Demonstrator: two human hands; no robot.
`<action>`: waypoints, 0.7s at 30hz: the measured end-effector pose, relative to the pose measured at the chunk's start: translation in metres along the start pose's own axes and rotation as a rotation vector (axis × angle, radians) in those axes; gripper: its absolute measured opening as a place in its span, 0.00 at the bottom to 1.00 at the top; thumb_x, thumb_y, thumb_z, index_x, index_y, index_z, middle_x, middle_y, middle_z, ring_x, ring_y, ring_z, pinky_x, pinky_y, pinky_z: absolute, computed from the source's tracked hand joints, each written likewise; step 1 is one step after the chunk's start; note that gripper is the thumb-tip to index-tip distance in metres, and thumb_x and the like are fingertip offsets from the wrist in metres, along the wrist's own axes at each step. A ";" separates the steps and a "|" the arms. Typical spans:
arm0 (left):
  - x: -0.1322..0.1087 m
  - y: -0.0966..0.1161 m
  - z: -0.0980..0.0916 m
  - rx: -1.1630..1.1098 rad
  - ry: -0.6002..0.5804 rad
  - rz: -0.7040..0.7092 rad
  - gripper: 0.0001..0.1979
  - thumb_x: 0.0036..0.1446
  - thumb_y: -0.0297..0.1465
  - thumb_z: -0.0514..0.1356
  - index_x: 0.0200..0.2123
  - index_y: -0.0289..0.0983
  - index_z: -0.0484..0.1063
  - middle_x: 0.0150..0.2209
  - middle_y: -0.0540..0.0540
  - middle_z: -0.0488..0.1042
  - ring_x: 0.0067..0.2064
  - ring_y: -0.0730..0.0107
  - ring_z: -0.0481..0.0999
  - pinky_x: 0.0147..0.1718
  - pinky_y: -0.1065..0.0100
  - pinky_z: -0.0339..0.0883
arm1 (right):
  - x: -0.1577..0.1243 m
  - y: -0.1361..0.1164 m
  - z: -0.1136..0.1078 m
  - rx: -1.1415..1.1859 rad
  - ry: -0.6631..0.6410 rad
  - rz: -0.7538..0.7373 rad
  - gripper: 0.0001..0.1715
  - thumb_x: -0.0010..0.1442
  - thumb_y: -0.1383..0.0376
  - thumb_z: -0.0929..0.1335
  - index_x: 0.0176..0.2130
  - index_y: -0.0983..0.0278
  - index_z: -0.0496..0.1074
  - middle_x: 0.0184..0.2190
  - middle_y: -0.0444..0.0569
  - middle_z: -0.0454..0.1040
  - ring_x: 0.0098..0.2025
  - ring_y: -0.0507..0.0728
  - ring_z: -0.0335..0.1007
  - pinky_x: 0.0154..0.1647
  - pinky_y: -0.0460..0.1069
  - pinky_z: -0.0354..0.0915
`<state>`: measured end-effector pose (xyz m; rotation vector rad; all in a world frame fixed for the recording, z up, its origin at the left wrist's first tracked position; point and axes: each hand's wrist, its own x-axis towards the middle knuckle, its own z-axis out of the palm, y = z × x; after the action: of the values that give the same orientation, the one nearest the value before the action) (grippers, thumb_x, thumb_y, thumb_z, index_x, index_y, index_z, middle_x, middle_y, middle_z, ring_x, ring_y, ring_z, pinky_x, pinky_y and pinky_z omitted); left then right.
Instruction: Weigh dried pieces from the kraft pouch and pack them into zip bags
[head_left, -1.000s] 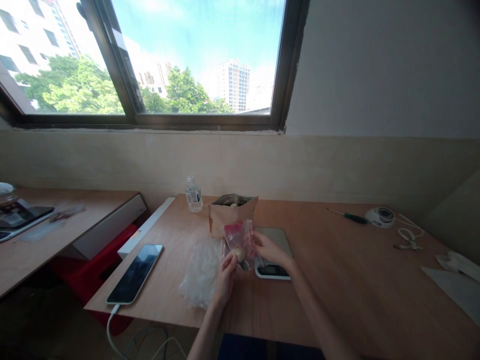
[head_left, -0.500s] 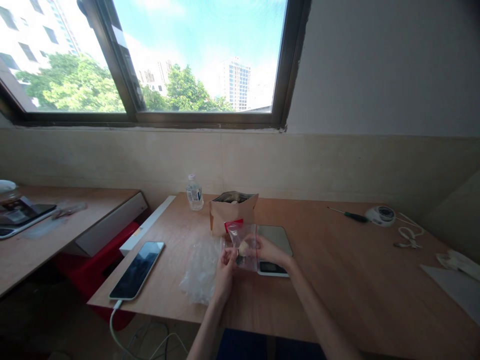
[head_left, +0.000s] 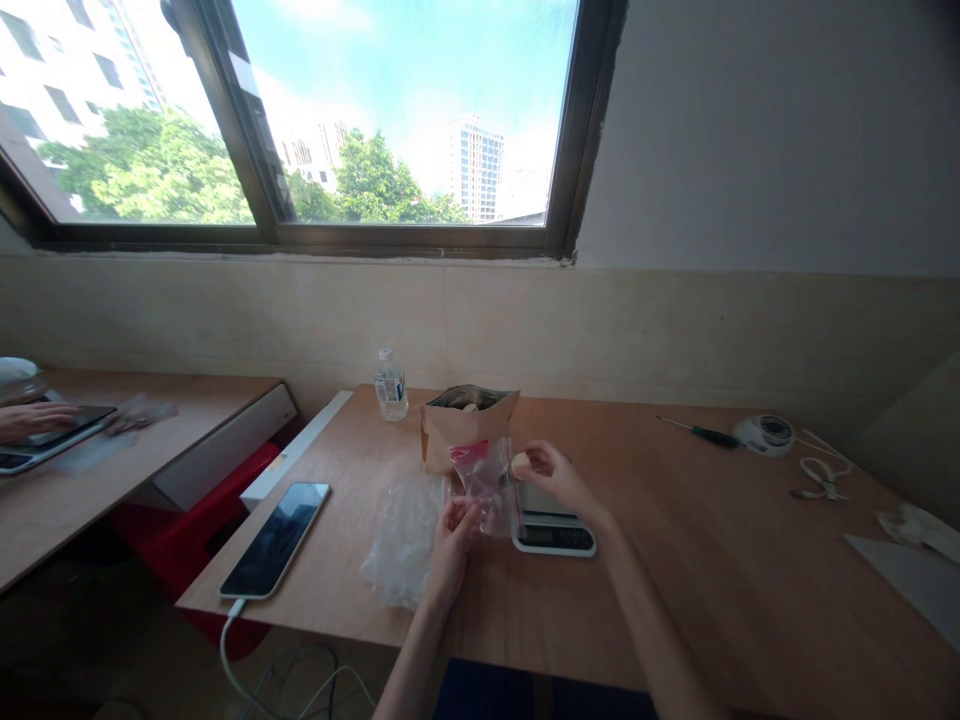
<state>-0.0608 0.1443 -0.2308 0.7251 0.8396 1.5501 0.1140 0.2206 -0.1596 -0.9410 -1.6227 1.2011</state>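
Note:
My left hand [head_left: 452, 540] pinches the lower edge of a small clear zip bag [head_left: 489, 482] with a red strip, held upright over the table. My right hand [head_left: 551, 474] is closed on a small pale round piece [head_left: 520, 464], just right of the bag and above a kitchen scale [head_left: 553, 520]. Behind the bag stands an open brown paper pouch [head_left: 465, 425] with more pieces inside. A heap of clear plastic bags [head_left: 405, 540] lies to the left of my left hand.
A phone [head_left: 276, 537] on a white cable lies at the table's left edge, a small water bottle [head_left: 390, 385] at the back. A screwdriver [head_left: 697, 432], tape measure [head_left: 763, 433] and scissors [head_left: 819, 473] lie far right. Another person's hand [head_left: 34, 418] rests on the left desk.
My right hand has come out of the zip bag with the pale piece and risen to the right, over the scale. Another person's hand has appeared on the left desk.

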 end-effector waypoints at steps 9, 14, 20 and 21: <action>-0.001 -0.001 -0.001 -0.054 -0.026 -0.033 0.10 0.49 0.32 0.64 0.34 0.36 0.67 0.34 0.49 0.75 0.36 0.72 0.74 0.38 0.70 0.66 | 0.041 -0.101 0.002 0.011 0.210 -0.348 0.17 0.54 0.57 0.69 0.42 0.62 0.68 0.41 0.47 0.73 0.42 0.53 0.70 0.44 0.47 0.66; -0.001 -0.001 0.000 -0.039 -0.030 -0.048 0.11 0.49 0.33 0.64 0.33 0.36 0.66 0.36 0.47 0.76 0.34 0.71 0.75 0.37 0.69 0.67 | 0.067 -0.111 0.038 -0.217 0.049 -0.397 0.14 0.55 0.58 0.68 0.41 0.61 0.70 0.39 0.46 0.74 0.40 0.53 0.71 0.41 0.47 0.66; -0.001 0.000 0.000 -0.028 -0.043 -0.057 0.11 0.49 0.33 0.64 0.34 0.36 0.66 0.36 0.47 0.76 0.37 0.68 0.76 0.37 0.67 0.68 | 0.077 -0.091 0.050 -0.448 -0.010 -0.449 0.11 0.59 0.59 0.65 0.39 0.61 0.71 0.37 0.45 0.75 0.40 0.53 0.70 0.42 0.48 0.63; -0.001 0.000 0.000 -0.030 -0.046 -0.056 0.11 0.49 0.33 0.64 0.33 0.36 0.66 0.36 0.47 0.76 0.37 0.67 0.76 0.37 0.67 0.68 | 0.077 -0.087 0.050 -0.504 0.005 -0.488 0.11 0.60 0.59 0.64 0.37 0.62 0.73 0.38 0.46 0.75 0.42 0.54 0.68 0.45 0.49 0.62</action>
<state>-0.0603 0.1431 -0.2306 0.7069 0.7949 1.4879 0.0356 0.2551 -0.0660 -0.7697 -2.0460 0.4637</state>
